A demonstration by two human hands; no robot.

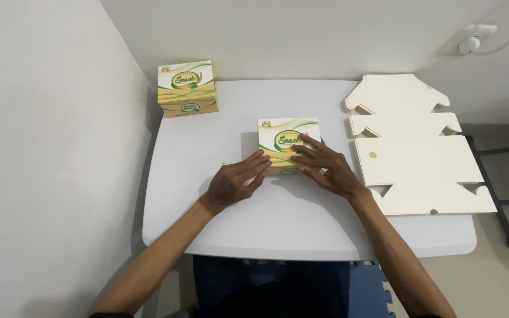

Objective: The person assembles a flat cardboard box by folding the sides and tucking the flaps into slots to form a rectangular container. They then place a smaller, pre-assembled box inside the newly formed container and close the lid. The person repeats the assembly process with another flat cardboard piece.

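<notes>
Item one: a folded yellow-and-green snack box [288, 144], closed, sitting near the middle of the white desk [237, 224]. The left hand [234, 181] lies flat on the desk against the box's near left edge, fingers [257, 162] extended and slightly spread, tips touching the box's side. The right hand [328, 168] rests over the box's near right corner, fingers [307, 141] spread across the lid and front face, pressing rather than pinching. Item two: a second snack box [187, 88] of the same print, closed, at the far left corner of the desk, close to the side wall [42, 147] and well apart from the hands. Item three: a stack of flat cream carton blanks [413, 147], unfolded, filling the right part of the desk, its near right edge reaching the desk's rim; the left edge of the blanks lies just beside the right hand. Open room: bare desk surface between the two boxes, and a broad bare strip along the near rim under both forearms.
</notes>
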